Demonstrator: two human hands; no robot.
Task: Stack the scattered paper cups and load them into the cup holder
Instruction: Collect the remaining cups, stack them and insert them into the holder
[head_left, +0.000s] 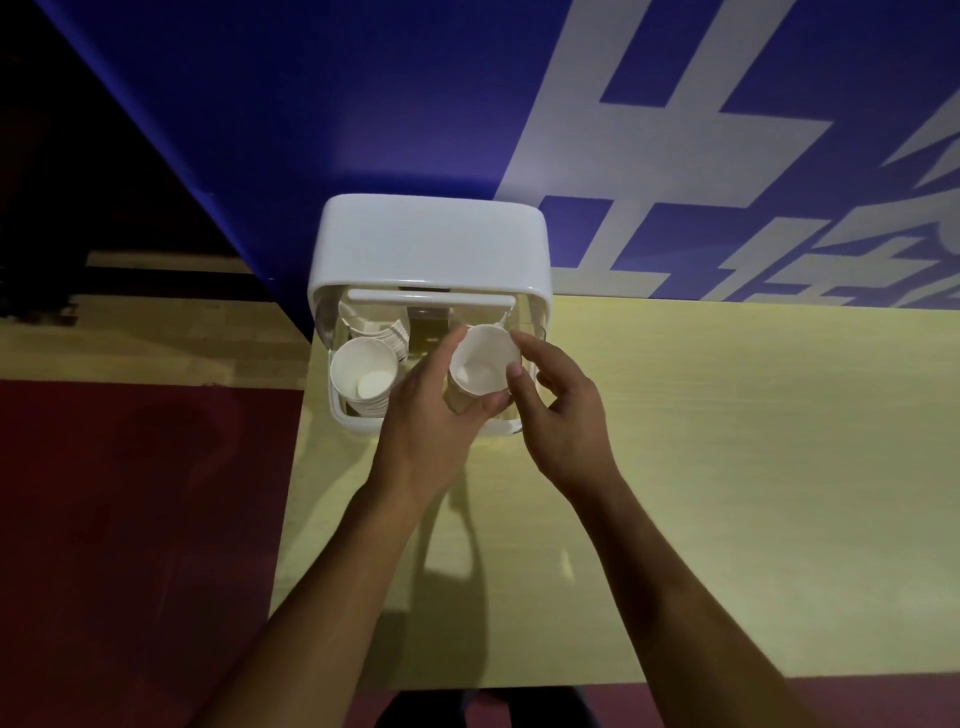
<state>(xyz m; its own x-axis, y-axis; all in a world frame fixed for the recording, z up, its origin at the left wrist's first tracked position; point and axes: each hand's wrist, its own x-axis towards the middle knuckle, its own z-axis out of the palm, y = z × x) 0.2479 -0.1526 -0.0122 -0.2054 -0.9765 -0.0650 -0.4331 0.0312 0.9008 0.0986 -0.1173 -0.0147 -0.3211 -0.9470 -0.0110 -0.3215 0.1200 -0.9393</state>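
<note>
A white cup holder (431, 244) with an open front stands at the table's far left corner. In its left slot sits a stack of white paper cups (363, 376), mouth towards me. My left hand (431, 415) grips a second stack of paper cups (483, 364) from below and the left, holding it in the holder's right slot. My right hand (556, 410) touches the rim of that stack with thumb and fingertips on its right side. The lower part of the held stack is hidden behind my left hand.
The pale yellow table (727, 467) stretches to the right and towards me. Its left edge runs just beside the holder, with red and wood floor (130, 493) below. A blue wall panel with white lettering (675, 156) rises right behind the holder.
</note>
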